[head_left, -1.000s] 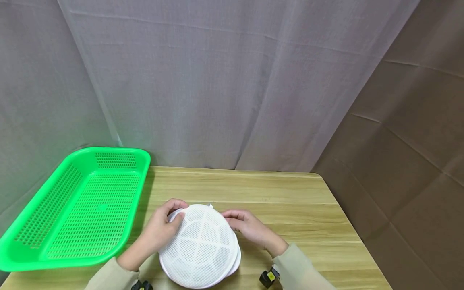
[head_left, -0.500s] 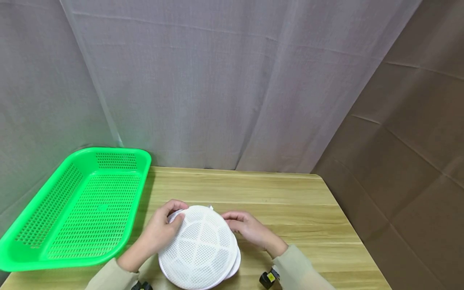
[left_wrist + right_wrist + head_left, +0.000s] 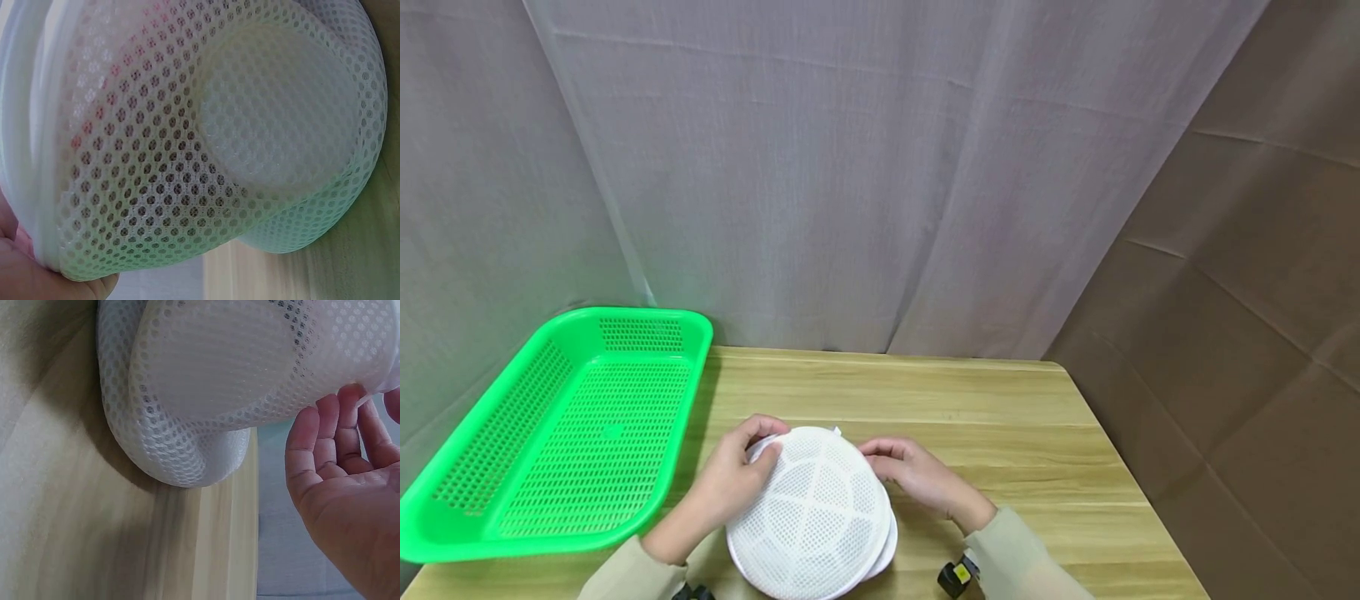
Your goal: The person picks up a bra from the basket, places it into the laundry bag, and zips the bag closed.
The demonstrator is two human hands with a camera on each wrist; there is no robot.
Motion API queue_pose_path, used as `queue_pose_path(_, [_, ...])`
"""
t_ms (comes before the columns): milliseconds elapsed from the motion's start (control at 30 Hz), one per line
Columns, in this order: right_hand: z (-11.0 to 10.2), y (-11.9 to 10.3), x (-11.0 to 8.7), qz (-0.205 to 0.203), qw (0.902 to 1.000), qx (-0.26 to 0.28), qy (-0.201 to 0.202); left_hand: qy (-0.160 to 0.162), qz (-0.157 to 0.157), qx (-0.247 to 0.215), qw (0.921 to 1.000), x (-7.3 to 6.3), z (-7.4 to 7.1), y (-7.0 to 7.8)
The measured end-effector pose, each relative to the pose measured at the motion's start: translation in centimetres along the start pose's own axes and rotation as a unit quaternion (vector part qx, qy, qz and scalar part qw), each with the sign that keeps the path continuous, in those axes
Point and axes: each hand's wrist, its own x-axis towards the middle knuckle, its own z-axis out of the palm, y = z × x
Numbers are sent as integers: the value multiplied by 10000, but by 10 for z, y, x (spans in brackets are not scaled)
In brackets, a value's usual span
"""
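Observation:
A round white mesh laundry bag (image 3: 808, 517) stands at the table's near edge, its flat ribbed top tilted up in the head view. My left hand (image 3: 735, 473) pinches its upper left rim, thumb on top and fingers behind. At the upper right rim, my right hand (image 3: 917, 475) has its thumb and fingertips on the edge. The right wrist view shows those fingers (image 3: 303, 434) bent against the mesh beside the rim, close to a small white tab. Through the mesh side (image 3: 137, 162) in the left wrist view, a pale round cup shape and a reddish patch show.
A large green plastic basket (image 3: 692, 400) stands on the left of the wooden table (image 3: 1000, 417). Grey cloth (image 3: 820, 183) hangs behind the table, and brown cloth (image 3: 1247, 333) hangs along the right side. Black wrist camera mounts sit beneath both sleeves.
The bag's top has shifted very slightly down in the head view. Both hands keep their places on the rim.

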Motion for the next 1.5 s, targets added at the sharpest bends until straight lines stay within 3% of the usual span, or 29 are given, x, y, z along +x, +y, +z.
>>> queue_pose_path(200, [-3,1,0,-22,9996,-161,225,-7,-7,41,10000,0,0,0])
queue_pose_path(433, [0,-1,-1,-38,9941,-837,685,56,-10,98,9999,0,-1,1])
queue_pose_path(667, [0,0,-1,-67,9902,-903,1061,219,23,64,9997,1,0,0])
queue_pose_path(1100, [-1,3,-4,-193,9877,-969,1212,355,-98,-50,9993,2,-1,-4])
queue_pose_path(1400, [1,4,-6,-224,9870,-987,1252,732,-201,251,9968,4,-6,-8])
queue_pose_path(1500, [4,-8,-10,-249,9868,-1014,1235,756,-255,359,9962,5,-7,-10])
